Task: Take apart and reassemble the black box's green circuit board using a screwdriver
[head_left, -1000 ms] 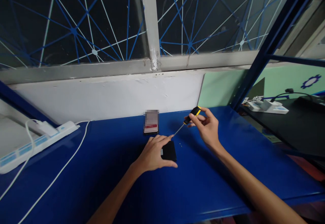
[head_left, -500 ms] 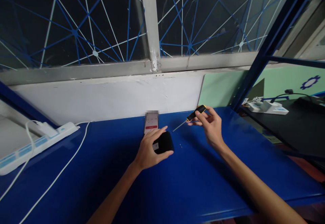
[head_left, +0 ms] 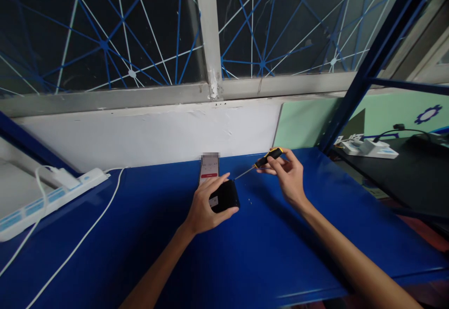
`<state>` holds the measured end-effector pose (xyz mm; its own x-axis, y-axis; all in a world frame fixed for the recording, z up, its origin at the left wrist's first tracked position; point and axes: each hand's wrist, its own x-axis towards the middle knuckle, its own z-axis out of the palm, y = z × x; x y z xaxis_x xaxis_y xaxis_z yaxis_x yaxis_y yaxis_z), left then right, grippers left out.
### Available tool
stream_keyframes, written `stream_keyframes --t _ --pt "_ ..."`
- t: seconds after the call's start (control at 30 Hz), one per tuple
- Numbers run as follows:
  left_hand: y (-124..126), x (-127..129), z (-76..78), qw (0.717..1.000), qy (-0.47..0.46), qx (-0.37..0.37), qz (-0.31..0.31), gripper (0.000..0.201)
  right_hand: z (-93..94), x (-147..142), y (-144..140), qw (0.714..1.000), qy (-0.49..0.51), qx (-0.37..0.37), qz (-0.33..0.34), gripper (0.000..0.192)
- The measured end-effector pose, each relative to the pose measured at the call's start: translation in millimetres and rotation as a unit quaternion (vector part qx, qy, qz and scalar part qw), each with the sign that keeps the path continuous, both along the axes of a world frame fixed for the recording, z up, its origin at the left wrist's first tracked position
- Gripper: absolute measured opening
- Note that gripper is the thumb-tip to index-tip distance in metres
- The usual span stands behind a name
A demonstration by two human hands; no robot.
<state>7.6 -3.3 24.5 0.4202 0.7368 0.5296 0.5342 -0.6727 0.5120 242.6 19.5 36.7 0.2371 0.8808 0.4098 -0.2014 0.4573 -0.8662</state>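
Note:
My left hand grips a black box-like device with a small white label, thumb along its near side and fingers over its far side. In my right hand is a screwdriver with a black and yellow handle, held between thumb and fingers. Its thin shaft slants down to the left, and the tip is at the far right corner of the device; whether it sits in a screw is too small to tell. A few tiny screw-like bits lie on the blue table right of the device.
Behind my left hand a phone with a lit screen leans near the wall. A white power strip with a white cable lies on the left. Blue frame posts rise at the sides. Another power strip rests on a black surface at right.
My right hand has moved slightly left, bringing the screwdriver tip from just beside the device to its far corner. The device has shifted slightly left in my left hand.

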Motion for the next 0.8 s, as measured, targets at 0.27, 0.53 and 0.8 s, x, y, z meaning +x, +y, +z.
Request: stream_keyframes --t 0.27,0.53,0.8 --pt "1.1 -0.7 -0.4 1.000 0.002 0.008 -0.005 0.072 -2.5 2.2 1.4 1.000 0.003 0.001 0.010 0.035" --pt "1.2 -1.3 -1.6 1.000 0.001 0.011 -0.007 0.072 2.3 2.0 -4.8 0.999 -0.026 0.006 0.033 0.028" --pt "-0.9 0.1 0.6 1.000 0.017 0.008 -0.008 0.071 2.4 5.2 -2.0 0.999 -0.017 0.006 0.033 0.030"
